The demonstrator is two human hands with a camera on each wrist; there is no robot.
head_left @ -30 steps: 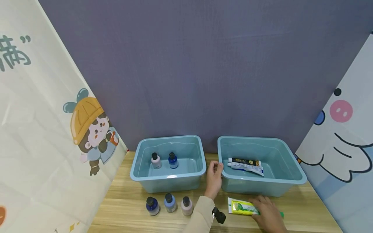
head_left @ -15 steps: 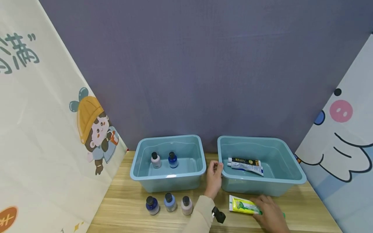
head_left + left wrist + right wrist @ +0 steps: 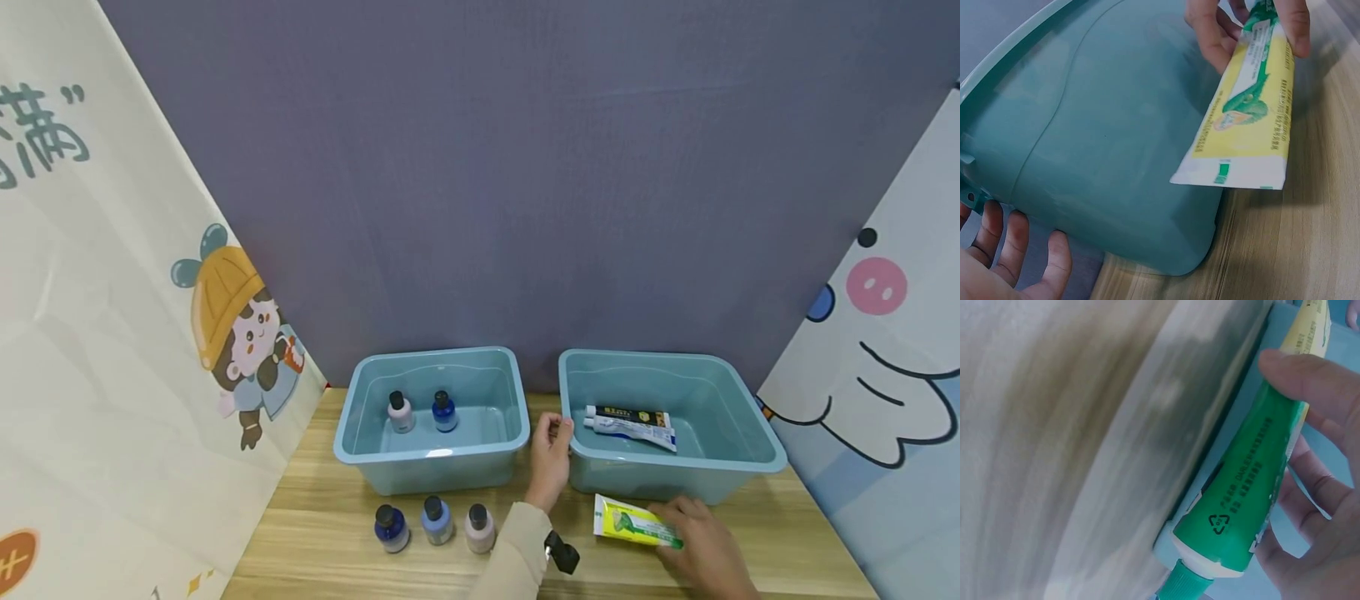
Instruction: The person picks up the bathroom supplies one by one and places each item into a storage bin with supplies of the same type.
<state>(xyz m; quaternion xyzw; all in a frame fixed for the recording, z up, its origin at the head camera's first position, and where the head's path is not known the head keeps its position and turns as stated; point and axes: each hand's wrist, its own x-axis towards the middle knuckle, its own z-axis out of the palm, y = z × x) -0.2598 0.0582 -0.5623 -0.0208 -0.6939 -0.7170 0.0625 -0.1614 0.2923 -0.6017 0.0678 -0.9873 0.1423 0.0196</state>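
My right hand (image 3: 697, 537) grips a yellow and green tube (image 3: 628, 522) by its capped end, thumb (image 3: 1310, 375) on top. The tube (image 3: 1244, 119) hangs just off the wooden table, its flat end pointing left, close to the front wall of the right teal bin (image 3: 675, 464). My left hand (image 3: 552, 433) holds that bin's near left corner, fingers (image 3: 1016, 247) under the rim. A white and black tube (image 3: 630, 423) lies inside this bin.
A second teal bin (image 3: 431, 457) stands to the left with a pink bottle (image 3: 400, 412) and a blue bottle (image 3: 444, 411) in it. Three small bottles (image 3: 436, 520) stand in a row on the table in front of it. Printed backdrops close in both sides.
My right hand has lifted the yellow and green tube off the table and brought it a little nearer the right bin. The left hand stays at the bin's corner.
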